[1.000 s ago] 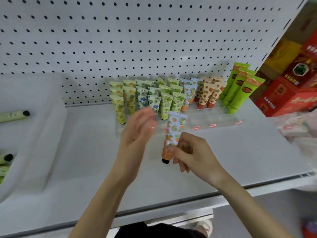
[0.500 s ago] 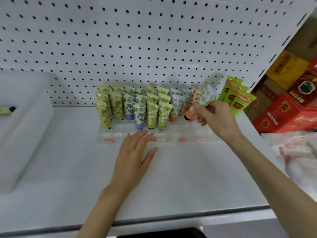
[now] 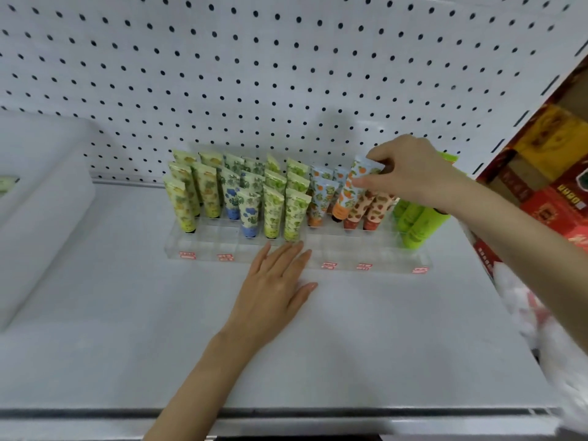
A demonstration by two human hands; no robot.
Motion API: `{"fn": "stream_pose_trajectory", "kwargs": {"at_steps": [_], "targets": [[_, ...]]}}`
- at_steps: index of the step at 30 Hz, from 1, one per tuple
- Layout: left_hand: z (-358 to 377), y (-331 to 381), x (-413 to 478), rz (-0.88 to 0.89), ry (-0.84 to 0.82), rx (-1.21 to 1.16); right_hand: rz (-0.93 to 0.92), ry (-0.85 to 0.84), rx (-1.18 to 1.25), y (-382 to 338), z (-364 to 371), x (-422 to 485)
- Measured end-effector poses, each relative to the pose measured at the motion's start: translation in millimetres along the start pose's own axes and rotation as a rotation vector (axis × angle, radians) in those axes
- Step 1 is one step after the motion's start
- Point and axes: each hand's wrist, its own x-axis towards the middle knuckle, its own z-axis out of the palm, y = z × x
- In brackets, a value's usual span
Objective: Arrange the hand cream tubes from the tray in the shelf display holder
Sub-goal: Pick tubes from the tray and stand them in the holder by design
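Observation:
A clear acrylic display holder (image 3: 391,254) stands on the white shelf (image 3: 366,345) against the pegboard, filled with rows of upright hand cream tubes. My right hand (image 3: 410,173) pinches the top of a light blue tube with orange fruit print (image 3: 350,192), cap down among the orange-capped tubes in the holder. My left hand (image 3: 273,281) lies flat on the shelf, fingers straight, fingertips touching the holder's front edge. The white tray (image 3: 44,211) sits at the far left, with one tube tip (image 3: 8,183) showing inside.
Bright green tubes (image 3: 416,222) stand at the holder's right end, partly behind my right arm. Red and yellow boxes (image 3: 553,173) fill the neighbouring shelf on the right. A crinkled plastic bag (image 3: 541,332) lies at the right edge.
My right hand carried the blue orange-print tube from in front of me up into the holder and lowered it cap down. My left hand dropped flat onto the shelf.

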Motion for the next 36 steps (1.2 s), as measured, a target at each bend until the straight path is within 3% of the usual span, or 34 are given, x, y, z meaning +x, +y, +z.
{"fn": "stream_pose_trajectory", "kwargs": {"at_steps": [11,36], "targets": [[-1.8,0.7,0.6,-0.022,0.000,-0.056,-0.109,0.033,-0.207,6.1,5.4,11.1],[-3.0,0.8,1.1,-0.040,-0.007,-0.077,-0.110,-0.010,-0.269,10.3,30.3,30.5]]}}
